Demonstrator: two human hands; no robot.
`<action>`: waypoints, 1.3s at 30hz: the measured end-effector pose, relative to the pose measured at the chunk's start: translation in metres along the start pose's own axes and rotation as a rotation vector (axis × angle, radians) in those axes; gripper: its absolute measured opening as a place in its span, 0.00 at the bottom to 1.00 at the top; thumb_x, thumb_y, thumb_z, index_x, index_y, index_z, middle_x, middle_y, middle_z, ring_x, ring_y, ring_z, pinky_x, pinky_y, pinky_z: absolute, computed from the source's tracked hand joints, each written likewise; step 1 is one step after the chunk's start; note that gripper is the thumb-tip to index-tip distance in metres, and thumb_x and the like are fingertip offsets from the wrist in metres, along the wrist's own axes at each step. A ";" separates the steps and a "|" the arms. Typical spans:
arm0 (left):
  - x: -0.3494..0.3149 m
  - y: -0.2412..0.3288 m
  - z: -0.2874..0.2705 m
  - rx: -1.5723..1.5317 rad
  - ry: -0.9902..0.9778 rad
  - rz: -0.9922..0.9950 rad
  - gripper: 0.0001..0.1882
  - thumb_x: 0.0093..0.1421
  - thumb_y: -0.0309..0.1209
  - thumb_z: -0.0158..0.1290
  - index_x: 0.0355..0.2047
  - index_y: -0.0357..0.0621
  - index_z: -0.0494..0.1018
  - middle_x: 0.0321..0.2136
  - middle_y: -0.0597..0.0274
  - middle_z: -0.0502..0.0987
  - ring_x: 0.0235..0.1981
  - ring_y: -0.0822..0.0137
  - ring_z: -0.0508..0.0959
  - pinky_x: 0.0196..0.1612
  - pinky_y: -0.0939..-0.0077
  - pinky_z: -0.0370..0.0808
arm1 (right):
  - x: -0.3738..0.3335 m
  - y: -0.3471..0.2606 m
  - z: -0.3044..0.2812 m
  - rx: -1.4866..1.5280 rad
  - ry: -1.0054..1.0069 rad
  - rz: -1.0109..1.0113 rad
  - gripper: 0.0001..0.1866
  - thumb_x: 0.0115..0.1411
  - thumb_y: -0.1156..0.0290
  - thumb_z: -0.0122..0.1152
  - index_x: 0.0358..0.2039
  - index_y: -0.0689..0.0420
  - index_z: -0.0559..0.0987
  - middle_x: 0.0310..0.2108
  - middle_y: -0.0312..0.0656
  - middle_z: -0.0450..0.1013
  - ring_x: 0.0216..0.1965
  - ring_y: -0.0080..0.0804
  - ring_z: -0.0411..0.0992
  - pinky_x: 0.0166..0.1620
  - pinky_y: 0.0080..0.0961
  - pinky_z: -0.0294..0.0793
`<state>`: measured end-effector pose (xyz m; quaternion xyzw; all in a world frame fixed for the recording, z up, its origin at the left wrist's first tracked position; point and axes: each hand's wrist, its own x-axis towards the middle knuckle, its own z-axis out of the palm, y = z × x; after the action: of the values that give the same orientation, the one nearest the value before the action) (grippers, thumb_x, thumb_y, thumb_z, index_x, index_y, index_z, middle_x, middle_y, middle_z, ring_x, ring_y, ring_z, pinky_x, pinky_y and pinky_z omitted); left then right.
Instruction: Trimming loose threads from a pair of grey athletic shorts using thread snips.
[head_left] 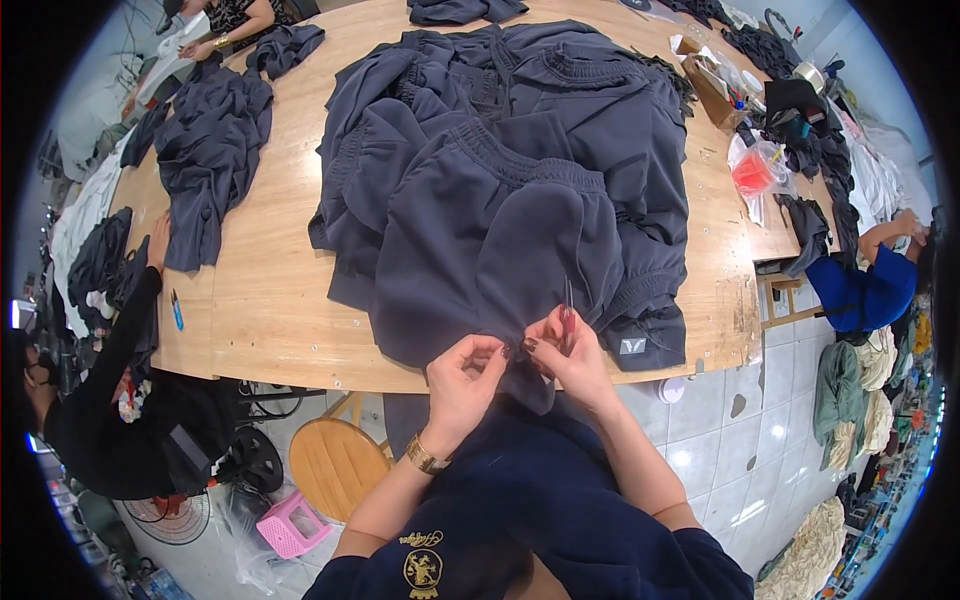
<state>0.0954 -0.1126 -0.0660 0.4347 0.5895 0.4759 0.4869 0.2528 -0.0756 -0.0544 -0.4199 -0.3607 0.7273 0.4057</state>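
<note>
Dark grey elastic-waist shorts [440,260] lie at the front of a heap of similar garments, with their lower edge gathered at the table's near edge. My left hand [465,375] pinches that edge between thumb and fingertips. Close beside it, my right hand [570,360] is closed, its thumb and finger at the same bit of cloth. Thin pointed metal thread snips [569,292] stick up from the right hand, their lower part hidden by the fingers. The exact spot between my fingertips is too small to make out.
The garment heap [600,130] covers the middle of the wooden table [270,300]. A blue pen [177,310] lies left. At right are a cardboard box [712,90] and a red drink bag [755,172]. A round stool [338,468] stands below. Co-workers sit left, far left and right.
</note>
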 end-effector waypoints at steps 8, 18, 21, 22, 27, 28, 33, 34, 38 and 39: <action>-0.001 0.003 0.003 0.032 0.008 0.016 0.05 0.56 0.25 0.56 0.31 0.34 0.76 0.23 0.63 0.79 0.23 0.81 0.76 0.26 0.87 0.71 | -0.002 -0.003 0.013 -0.613 0.092 -0.305 0.11 0.56 0.82 0.56 0.31 0.57 0.62 0.29 0.36 0.70 0.22 0.14 0.64 0.25 0.12 0.63; -0.001 0.000 0.001 0.049 0.025 0.035 0.05 0.56 0.25 0.56 0.31 0.36 0.76 0.23 0.63 0.79 0.21 0.81 0.75 0.24 0.87 0.69 | 0.001 -0.008 0.002 0.120 0.034 0.023 0.15 0.55 0.84 0.54 0.27 0.53 0.57 0.29 0.41 0.70 0.22 0.15 0.64 0.22 0.13 0.61; -0.001 0.003 0.003 0.057 0.023 0.020 0.04 0.56 0.25 0.55 0.31 0.37 0.76 0.23 0.63 0.79 0.21 0.81 0.75 0.24 0.87 0.69 | 0.002 -0.002 0.004 -0.037 0.076 -0.069 0.14 0.55 0.83 0.54 0.28 0.55 0.59 0.29 0.38 0.70 0.21 0.14 0.64 0.23 0.13 0.62; -0.001 0.002 0.004 0.056 0.020 0.020 0.04 0.56 0.25 0.55 0.31 0.37 0.76 0.23 0.63 0.79 0.21 0.81 0.75 0.24 0.87 0.69 | 0.004 0.005 0.002 -0.190 0.065 -0.158 0.13 0.55 0.82 0.55 0.30 0.56 0.60 0.29 0.37 0.71 0.21 0.14 0.64 0.23 0.14 0.63; -0.002 0.000 0.005 0.061 0.016 0.050 0.05 0.55 0.25 0.56 0.31 0.37 0.76 0.24 0.60 0.79 0.21 0.78 0.76 0.24 0.85 0.71 | -0.001 -0.001 0.016 -0.704 0.107 -0.314 0.13 0.54 0.80 0.57 0.35 0.61 0.62 0.25 0.43 0.72 0.25 0.29 0.74 0.28 0.23 0.70; -0.003 -0.001 0.005 0.061 0.018 0.049 0.05 0.55 0.25 0.56 0.31 0.37 0.76 0.24 0.60 0.79 0.21 0.78 0.76 0.24 0.85 0.71 | -0.001 -0.001 0.017 -0.769 0.118 -0.350 0.13 0.53 0.80 0.56 0.35 0.62 0.61 0.25 0.46 0.72 0.27 0.37 0.75 0.30 0.26 0.71; -0.004 -0.004 0.006 0.087 0.007 0.077 0.05 0.54 0.24 0.56 0.32 0.37 0.76 0.24 0.59 0.79 0.22 0.78 0.77 0.24 0.85 0.71 | 0.005 0.010 0.006 -0.629 0.113 -0.272 0.11 0.54 0.81 0.54 0.34 0.60 0.61 0.26 0.43 0.73 0.25 0.28 0.73 0.29 0.24 0.72; -0.004 -0.003 0.005 0.087 0.007 0.077 0.05 0.54 0.24 0.56 0.32 0.37 0.76 0.24 0.59 0.79 0.22 0.78 0.77 0.24 0.85 0.71 | 0.006 0.012 0.003 -0.489 0.105 -0.245 0.11 0.55 0.82 0.53 0.33 0.59 0.60 0.26 0.42 0.72 0.24 0.25 0.72 0.28 0.22 0.71; -0.005 0.000 0.005 0.086 -0.002 0.024 0.04 0.55 0.24 0.55 0.30 0.36 0.74 0.25 0.60 0.79 0.23 0.79 0.77 0.24 0.86 0.71 | 0.008 0.009 -0.001 -0.106 0.049 -0.085 0.14 0.53 0.85 0.53 0.30 0.54 0.58 0.30 0.44 0.71 0.19 0.18 0.66 0.19 0.13 0.65; -0.005 -0.001 0.005 0.059 0.009 0.029 0.04 0.55 0.23 0.55 0.30 0.35 0.74 0.25 0.61 0.79 0.23 0.80 0.76 0.24 0.87 0.71 | 0.007 0.004 0.002 -0.053 0.058 -0.004 0.15 0.52 0.85 0.52 0.30 0.53 0.58 0.30 0.44 0.71 0.18 0.18 0.66 0.17 0.14 0.63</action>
<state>0.1010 -0.1167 -0.0663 0.4555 0.5990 0.4672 0.4642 0.2481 -0.0716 -0.0590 -0.4508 -0.3686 0.7042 0.4063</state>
